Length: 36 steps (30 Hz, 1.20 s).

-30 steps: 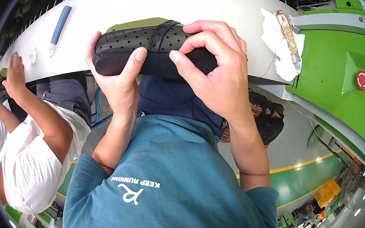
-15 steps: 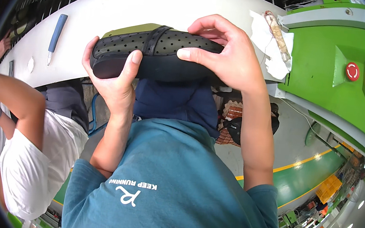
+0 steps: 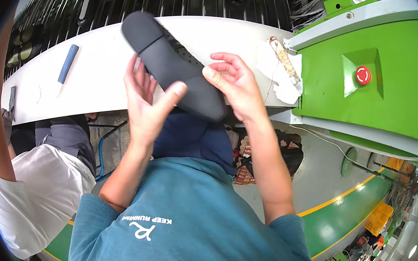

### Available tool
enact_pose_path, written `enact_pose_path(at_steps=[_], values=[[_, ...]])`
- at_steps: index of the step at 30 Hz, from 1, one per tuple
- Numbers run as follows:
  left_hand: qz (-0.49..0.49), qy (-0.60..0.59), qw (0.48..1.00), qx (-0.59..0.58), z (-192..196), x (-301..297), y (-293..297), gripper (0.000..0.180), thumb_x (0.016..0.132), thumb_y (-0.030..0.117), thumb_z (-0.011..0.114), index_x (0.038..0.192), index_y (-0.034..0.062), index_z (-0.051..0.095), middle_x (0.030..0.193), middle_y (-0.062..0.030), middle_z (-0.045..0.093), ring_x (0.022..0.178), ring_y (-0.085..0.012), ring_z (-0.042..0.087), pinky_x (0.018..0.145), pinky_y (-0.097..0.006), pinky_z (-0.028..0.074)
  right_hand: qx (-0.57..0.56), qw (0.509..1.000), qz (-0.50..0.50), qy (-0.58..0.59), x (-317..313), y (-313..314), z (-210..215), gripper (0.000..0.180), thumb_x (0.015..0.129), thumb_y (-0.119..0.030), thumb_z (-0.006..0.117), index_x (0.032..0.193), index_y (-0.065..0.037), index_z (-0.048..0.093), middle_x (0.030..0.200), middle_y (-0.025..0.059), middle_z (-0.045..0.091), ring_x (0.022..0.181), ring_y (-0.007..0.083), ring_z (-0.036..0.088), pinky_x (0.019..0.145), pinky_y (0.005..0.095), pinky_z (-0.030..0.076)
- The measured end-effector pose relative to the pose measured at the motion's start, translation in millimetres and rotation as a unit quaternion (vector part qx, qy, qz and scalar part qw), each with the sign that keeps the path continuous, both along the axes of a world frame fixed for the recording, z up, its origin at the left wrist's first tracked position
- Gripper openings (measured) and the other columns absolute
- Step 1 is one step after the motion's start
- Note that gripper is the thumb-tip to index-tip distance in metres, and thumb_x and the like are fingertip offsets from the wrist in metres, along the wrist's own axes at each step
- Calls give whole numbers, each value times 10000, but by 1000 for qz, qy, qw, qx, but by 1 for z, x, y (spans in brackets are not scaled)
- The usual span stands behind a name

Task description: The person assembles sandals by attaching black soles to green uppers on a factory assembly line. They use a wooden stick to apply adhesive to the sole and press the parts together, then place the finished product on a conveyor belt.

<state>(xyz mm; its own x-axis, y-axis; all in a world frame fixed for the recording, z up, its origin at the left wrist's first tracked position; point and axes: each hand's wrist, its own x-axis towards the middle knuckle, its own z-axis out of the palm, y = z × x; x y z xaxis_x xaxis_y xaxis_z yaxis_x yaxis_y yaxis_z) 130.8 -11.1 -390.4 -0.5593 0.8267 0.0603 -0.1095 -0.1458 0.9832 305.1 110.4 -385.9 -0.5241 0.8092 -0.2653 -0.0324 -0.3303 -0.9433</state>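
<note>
Shoe (image 3: 163, 57) tilted, sole facing you.
Your left hand (image 3: 146, 104): fingers spread. Your right hand (image 3: 237, 87): thumb at shoe's edge, fingers curled; cannot tell whether pinching.

Black shoe (image 3: 167, 67) with part-ribbed sole (image 3: 205, 97) and dotted upper (image 3: 188, 55), white table (image 3: 110, 49), blue knife handle (image 3: 68, 62), bright green machine (image 3: 405, 105), red-and-white button (image 3: 363, 75), teal shirt (image 3: 201, 206) with white print (image 3: 145, 232), navy trousers (image 3: 193, 139), green floor strip (image 3: 345, 217) edged yellow, yellow crate (image 3: 379, 218)

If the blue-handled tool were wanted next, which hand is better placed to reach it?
Probably the left hand: the blue-handled tool lies on the white table to its left, while the right hand is farther off, at the right side of the dark shoe.
</note>
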Motion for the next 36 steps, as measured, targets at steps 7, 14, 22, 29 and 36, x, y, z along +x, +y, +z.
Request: enact_pose_path(at_steps=[7, 14, 22, 29, 36], values=[[-27, -56, 998, 0, 12, 28, -26, 812, 981, -12, 738, 1628, -74, 252, 1534, -212, 532, 1412, -244, 547, 1189, -374, 436, 135, 983, -74, -105, -16, -36, 14, 896, 840, -348, 953, 1539, -73, 465, 1308, 136, 624, 1149, 218, 676, 956, 361, 571], [-153, 188, 966, -87, 21, -42, -37, 619, 979, 126, 776, 1541, -12, 557, 1392, -213, 706, 1273, -240, 686, 1096, -360, 515, 623, 764, 0, -168, -18, 13, 32, 601, 661, -417, 995, 1172, -182, 782, 1472, 68, 609, 1489, 353, 484, 1250, 605, 314], [-123, 378, 915, -67, 22, -44, -31, 555, 934, 158, 831, 1448, 29, 667, 1262, -209, 773, 1126, -270, 778, 964, -366, 601, 563, 811, 92, -126, -15, 18, 17, 345, 732, -430, 948, 831, -181, 732, 1268, -40, 722, 1328, 249, 589, 1277, 579, 149], [-87, 308, 942, -100, 37, -33, -24, 412, 923, 96, 827, 1323, 21, 761, 1136, -191, 806, 1023, -221, 780, 870, -308, 608, 511, 831, 131, -176, -14, 22, 33, 369, 716, -390, 969, 797, -134, 715, 1297, 14, 727, 1280, 224, 619, 1253, 523, 220], [-78, 337, 936, -70, 35, -47, -15, 332, 934, 87, 796, 1261, 28, 792, 1115, -150, 802, 1071, -215, 735, 964, -328, 557, 509, 831, 84, -207, -24, 21, 30, 367, 686, -313, 991, 792, -86, 722, 1245, 61, 753, 1192, 256, 682, 1066, 426, 487]])
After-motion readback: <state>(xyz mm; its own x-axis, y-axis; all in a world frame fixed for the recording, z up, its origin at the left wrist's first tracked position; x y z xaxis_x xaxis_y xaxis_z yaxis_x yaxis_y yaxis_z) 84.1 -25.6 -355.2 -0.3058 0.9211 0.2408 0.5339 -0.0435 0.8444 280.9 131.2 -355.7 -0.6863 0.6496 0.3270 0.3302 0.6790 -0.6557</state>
